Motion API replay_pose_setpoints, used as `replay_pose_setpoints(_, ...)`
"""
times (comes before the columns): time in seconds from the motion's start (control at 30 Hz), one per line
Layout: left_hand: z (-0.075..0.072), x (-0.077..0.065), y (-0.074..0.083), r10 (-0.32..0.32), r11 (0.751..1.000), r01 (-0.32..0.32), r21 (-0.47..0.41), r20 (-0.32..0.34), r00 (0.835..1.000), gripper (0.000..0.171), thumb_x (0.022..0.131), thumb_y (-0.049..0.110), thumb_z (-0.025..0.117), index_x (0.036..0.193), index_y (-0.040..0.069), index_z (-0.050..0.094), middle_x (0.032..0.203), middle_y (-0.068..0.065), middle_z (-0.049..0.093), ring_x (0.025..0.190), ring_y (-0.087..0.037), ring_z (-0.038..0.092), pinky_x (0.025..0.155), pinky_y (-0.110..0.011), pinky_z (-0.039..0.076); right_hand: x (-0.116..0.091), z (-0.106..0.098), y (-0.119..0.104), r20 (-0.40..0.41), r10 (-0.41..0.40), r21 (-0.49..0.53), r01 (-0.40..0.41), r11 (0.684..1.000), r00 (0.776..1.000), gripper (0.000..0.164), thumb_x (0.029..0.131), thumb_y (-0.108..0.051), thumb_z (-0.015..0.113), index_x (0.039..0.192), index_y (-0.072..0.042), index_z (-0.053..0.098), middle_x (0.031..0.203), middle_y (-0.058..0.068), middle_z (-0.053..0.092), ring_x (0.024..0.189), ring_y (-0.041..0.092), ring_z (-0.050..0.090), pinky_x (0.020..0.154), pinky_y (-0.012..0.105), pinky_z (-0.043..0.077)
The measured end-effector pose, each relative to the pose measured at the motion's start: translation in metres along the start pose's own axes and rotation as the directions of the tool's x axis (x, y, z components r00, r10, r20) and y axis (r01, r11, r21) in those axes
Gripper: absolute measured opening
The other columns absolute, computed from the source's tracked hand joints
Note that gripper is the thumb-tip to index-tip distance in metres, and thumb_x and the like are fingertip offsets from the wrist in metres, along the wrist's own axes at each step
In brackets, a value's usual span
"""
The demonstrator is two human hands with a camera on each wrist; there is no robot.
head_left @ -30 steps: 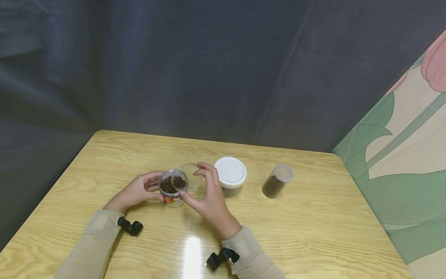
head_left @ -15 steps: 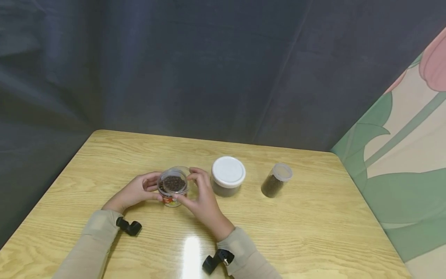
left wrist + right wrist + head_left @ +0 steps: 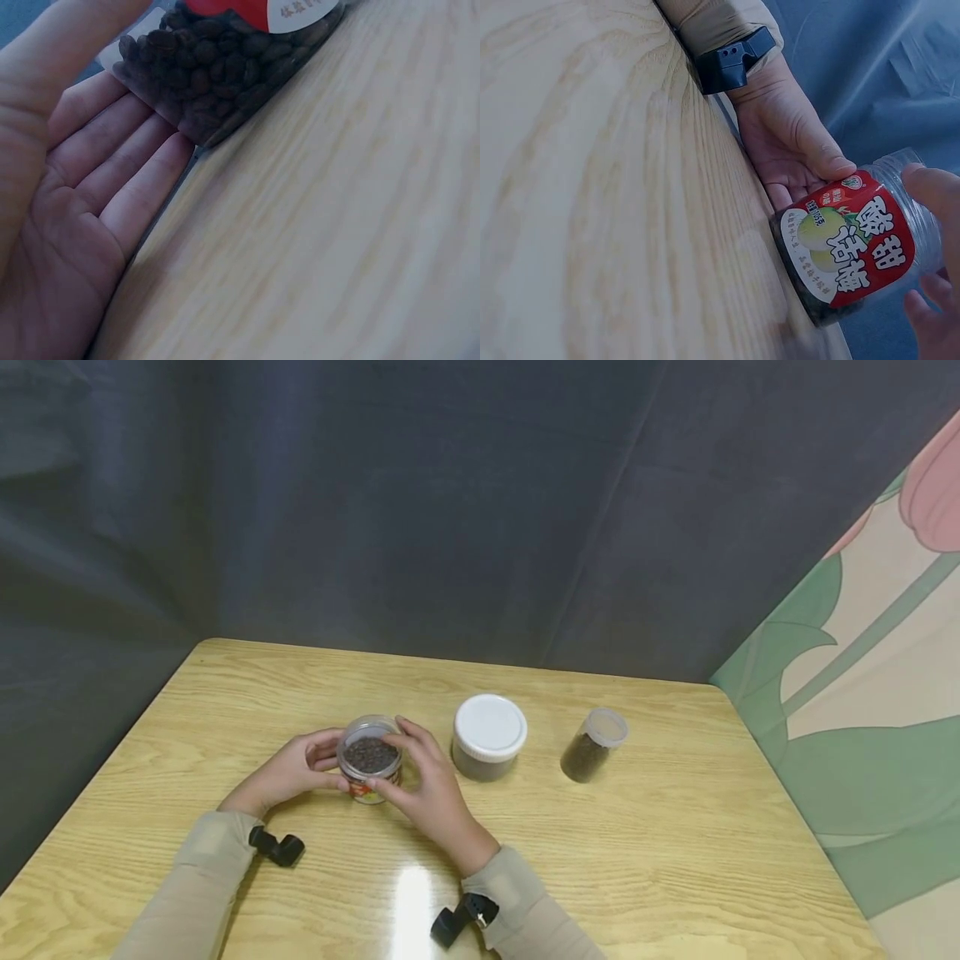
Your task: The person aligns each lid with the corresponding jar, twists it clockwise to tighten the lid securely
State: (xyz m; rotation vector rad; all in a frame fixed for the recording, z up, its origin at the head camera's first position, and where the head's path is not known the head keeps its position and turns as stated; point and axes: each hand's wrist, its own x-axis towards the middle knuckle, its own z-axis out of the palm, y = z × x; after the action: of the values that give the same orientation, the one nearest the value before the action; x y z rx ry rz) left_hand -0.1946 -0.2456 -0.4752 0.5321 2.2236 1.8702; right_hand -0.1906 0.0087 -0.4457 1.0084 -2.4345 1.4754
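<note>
A clear plastic jar (image 3: 365, 792) of dark bean-like pieces stands on the table, its red label facing the right wrist camera. My left hand (image 3: 296, 768) holds the jar's left side, thumb in front and fingers behind. In the left wrist view the dark beans (image 3: 217, 75) show through the jar wall beside the fingers. My right hand (image 3: 435, 785) grips a transparent lid (image 3: 370, 724) by its edge, with thumb and fingers spread across it. The lid lies over the jar's mouth; whether it sits fully down cannot be told.
A tub with a white lid (image 3: 491, 727) stands right of the right hand. Farther right is a slim clear container (image 3: 587, 756) with dark contents and a pale cap. The wooden table (image 3: 675, 843) meets a dark curtain (image 3: 450, 510) behind and a flower-patterned surface at right.
My right hand has brought the clear lid leftward and down from beside the jar onto its mouth. The left hand keeps its hold on the jar.
</note>
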Motion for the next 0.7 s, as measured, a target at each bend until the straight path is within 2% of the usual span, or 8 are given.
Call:
replay_pose_setpoints(0.27,0.0002,0.0006,0.0020,0.007,1.000,-0.007,-0.010,0.006,1.000,0.075,0.087,0.004,0.079,0.146,-0.017,0.038,0.146,-0.039,0.041,0.119,0.005,0.056,0.103,-0.017,0.046,0.0017,0.0003,-0.0003,0.014,-0.004,-0.013,0.004,1.000,1.000,0.055,0.088,-0.018,0.082,0.138,-0.009,0.062,0.156,0.012,0.041,0.143,0.028,0.041,0.114,0.041,0.042)
replay_pose_setpoints(0.7,0.0012,-0.0002,0.0025,-0.002,1.000,0.002,-0.024,0.004,1.000,0.078,0.087,0.004,0.080,0.149,-0.015,0.035,0.149,-0.038,0.039,0.119,0.003,0.057,0.102,-0.018,0.048,0.0030,-0.0053,-0.0045,0.150,-0.005,-0.052,0.013,0.999,0.989,0.054,0.099,-0.023,0.069,0.149,-0.011,0.053,0.161,0.016,0.027,0.141,0.031,0.044,0.111,0.033,0.045)
